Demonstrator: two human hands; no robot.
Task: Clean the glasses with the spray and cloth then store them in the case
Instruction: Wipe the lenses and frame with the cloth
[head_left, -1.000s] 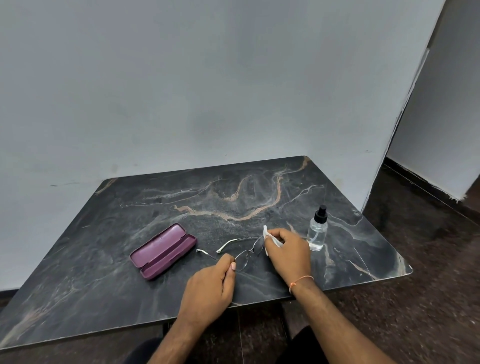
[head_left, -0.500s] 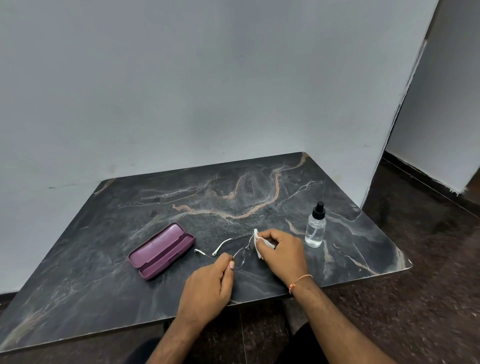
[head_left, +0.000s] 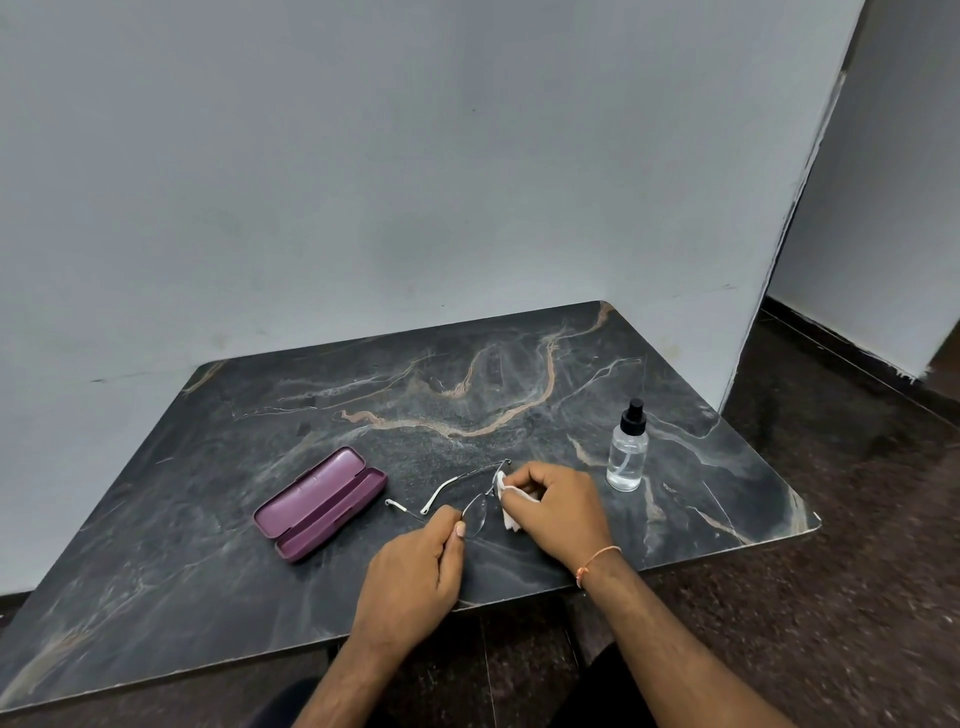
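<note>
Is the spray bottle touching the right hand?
Apart. The head view shows a strip of bare table between the bottle and the right hand, which grips the cloth.

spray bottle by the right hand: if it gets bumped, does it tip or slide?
The small clear spray bottle with black cap is tall over a narrow base, so it probably tips rather than slides. It looks light. The polished dark marble tabletop might let it skid first.

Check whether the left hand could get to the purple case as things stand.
Probably yes, once freed: the case lies open on the table to the left of the left hand, with only bare tabletop between. But that hand now pinches the glasses.
</note>
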